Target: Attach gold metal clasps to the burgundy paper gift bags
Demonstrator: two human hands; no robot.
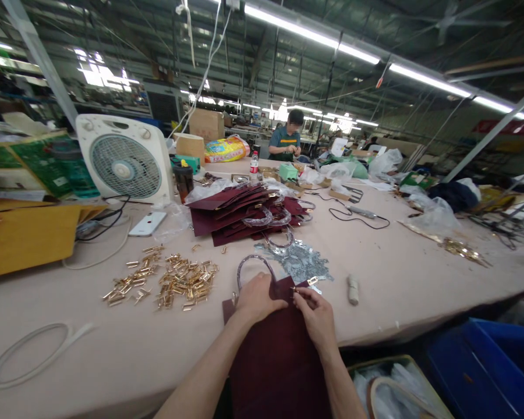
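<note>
A dark maroon bag panel [277, 355] reaches from the table's front edge toward me. My left hand [257, 299] is closed on its upper part, thumb across the face and fingertips mostly hidden. Above that hand arches a plastic-wrapped handle [255, 260]. At the panel's upper right, my right hand [317, 314] pinches a small metal fitting [293, 290], partly covered by the fingers. Just beyond lies a gold buckle plate [313, 281]. Left of my hands are loose gold fittings [187, 282]; thin silver plates [303, 262] are heaped behind them.
Maroon bag panels [236, 209] with wrapped handles are stacked ahead. A white fan [124, 157], a phone [147, 224] and yellow panels [30, 233] stand left. A thread roll [353, 290] lies right; a blue bin [484, 366] sits below. Another person [285, 139] works across the table.
</note>
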